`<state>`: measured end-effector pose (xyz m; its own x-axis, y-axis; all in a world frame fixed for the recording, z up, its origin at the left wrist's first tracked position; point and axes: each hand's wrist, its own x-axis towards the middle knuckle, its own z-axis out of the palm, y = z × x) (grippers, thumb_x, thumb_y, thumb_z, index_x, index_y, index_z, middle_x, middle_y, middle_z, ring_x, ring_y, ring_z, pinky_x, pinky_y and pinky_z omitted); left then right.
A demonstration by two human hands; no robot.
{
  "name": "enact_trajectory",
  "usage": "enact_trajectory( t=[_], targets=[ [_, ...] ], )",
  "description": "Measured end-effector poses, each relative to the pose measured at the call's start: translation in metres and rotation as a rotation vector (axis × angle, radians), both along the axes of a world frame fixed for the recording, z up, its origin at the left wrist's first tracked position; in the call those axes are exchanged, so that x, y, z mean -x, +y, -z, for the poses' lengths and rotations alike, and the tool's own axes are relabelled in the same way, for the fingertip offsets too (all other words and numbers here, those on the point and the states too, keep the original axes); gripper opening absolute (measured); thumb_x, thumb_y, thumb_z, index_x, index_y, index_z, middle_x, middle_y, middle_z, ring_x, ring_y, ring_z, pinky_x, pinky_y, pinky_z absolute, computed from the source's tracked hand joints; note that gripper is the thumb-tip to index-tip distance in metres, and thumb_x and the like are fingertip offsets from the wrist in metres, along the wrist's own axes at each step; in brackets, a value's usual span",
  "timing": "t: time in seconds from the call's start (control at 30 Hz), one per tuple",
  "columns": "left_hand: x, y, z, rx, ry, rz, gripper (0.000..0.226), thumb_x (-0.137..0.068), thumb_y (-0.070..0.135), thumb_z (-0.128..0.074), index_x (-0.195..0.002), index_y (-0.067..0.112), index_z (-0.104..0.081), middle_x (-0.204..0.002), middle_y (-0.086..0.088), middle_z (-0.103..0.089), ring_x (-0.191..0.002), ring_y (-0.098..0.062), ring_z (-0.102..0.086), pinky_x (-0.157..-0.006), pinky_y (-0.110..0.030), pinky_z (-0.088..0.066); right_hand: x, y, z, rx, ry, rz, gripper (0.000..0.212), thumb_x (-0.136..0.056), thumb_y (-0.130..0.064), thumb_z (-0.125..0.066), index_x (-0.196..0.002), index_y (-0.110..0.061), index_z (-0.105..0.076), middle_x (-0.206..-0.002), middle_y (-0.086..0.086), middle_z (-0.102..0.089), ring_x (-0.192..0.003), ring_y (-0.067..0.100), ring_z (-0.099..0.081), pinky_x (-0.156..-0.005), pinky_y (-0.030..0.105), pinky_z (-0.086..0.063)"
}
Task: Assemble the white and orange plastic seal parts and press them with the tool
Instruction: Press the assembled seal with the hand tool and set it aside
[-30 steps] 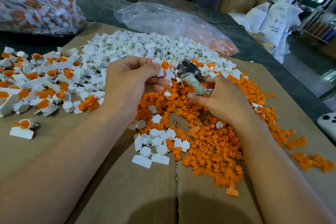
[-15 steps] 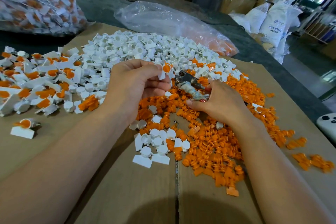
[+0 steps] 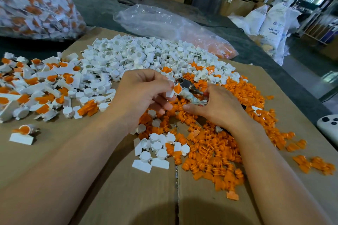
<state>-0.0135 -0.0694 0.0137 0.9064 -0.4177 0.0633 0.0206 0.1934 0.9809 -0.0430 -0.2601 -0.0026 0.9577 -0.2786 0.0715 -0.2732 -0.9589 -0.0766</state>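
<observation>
My left hand (image 3: pixel 144 95) pinches a white seal with an orange insert (image 3: pixel 175 90) between thumb and fingertips, just above the orange pile. My right hand (image 3: pixel 217 108) grips the tape-wrapped handles of the metal pressing tool (image 3: pixel 190 88), whose jaws point up-left right beside the seal. Loose white seal bodies (image 3: pixel 131 56) form a heap at the back. Orange inserts (image 3: pixel 219 144) spread under and right of my hands. Assembled white and orange seals (image 3: pixel 36 86) lie at the left.
Everything lies on flattened cardboard (image 3: pixel 109 197) with a seam down the middle. A clear plastic bag (image 3: pixel 164 23) lies behind the heaps, a big bag of finished seals (image 3: pixel 36 2) at back left. A white controller (image 3: pixel 329 126) sits at the right edge.
My left hand has carried the seal down and right, close to the tool's jaws. My right hand with the tool has lowered slightly toward the orange pile.
</observation>
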Motion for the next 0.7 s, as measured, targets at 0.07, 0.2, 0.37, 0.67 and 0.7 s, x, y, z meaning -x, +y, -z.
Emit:
enact_trajectory(
  t=[0.07, 0.2, 0.37, 0.67, 0.7],
  targets=[
    [0.0, 0.0, 0.0, -0.002, -0.011, 0.002, 0.019, -0.08, 0.0, -0.062, -0.062, 0.005, -0.062, -0.052, -0.008, -0.063, -0.039, -0.017, -0.056, -0.037, -0.018, -0.042, 0.0, 0.001, 0.0, -0.006, 0.0, 0.003, 0.099, -0.061, -0.08, -0.047, -0.128, -0.007, -0.041, -0.135, 0.012, -0.043, -0.12, 0.027, -0.043, -0.093, 0.038, -0.038],
    [0.0, -0.001, 0.001, -0.006, -0.017, -0.002, 0.023, -0.079, 0.0, -0.063, -0.058, 0.008, -0.063, -0.051, -0.008, -0.063, -0.038, -0.016, -0.056, -0.036, -0.017, -0.042, 0.0, 0.001, 0.0, -0.01, 0.009, 0.015, 0.097, -0.061, -0.08, -0.047, -0.127, -0.009, -0.041, -0.13, 0.013, -0.045, -0.12, 0.028, -0.041, -0.096, 0.041, -0.039],
    [-0.001, -0.002, 0.003, 0.004, -0.004, -0.008, 0.02, -0.08, 0.001, -0.063, -0.061, 0.007, -0.062, -0.05, -0.007, -0.062, -0.039, -0.016, -0.056, -0.037, -0.017, -0.042, 0.001, 0.002, -0.001, -0.031, 0.022, 0.022, 0.096, -0.062, -0.079, -0.047, -0.128, -0.009, -0.04, -0.131, 0.013, -0.042, -0.121, 0.028, -0.038, -0.096, 0.041, -0.039],
    [-0.024, 0.012, -0.001, 0.491, 0.316, -0.258, 0.013, -0.078, 0.0, -0.062, -0.089, 0.003, -0.056, -0.071, -0.007, -0.072, -0.064, -0.012, -0.07, -0.049, -0.014, -0.051, 0.002, 0.003, -0.001, -0.038, 0.021, 0.016, 0.089, -0.068, -0.075, -0.049, -0.13, -0.013, -0.039, -0.133, 0.01, -0.039, -0.123, 0.025, -0.037, -0.094, 0.037, -0.037],
    [-0.028, 0.015, -0.002, 0.545, 0.341, -0.318, 0.009, -0.083, 0.002, -0.059, -0.092, 0.002, -0.057, -0.072, -0.007, -0.073, -0.067, -0.013, -0.07, -0.051, -0.013, -0.05, 0.002, 0.003, -0.001, -0.038, 0.023, 0.017, 0.09, -0.068, -0.075, -0.048, -0.132, -0.013, -0.038, -0.135, 0.01, -0.038, -0.124, 0.026, -0.036, -0.095, 0.038, -0.036]
  ],
)
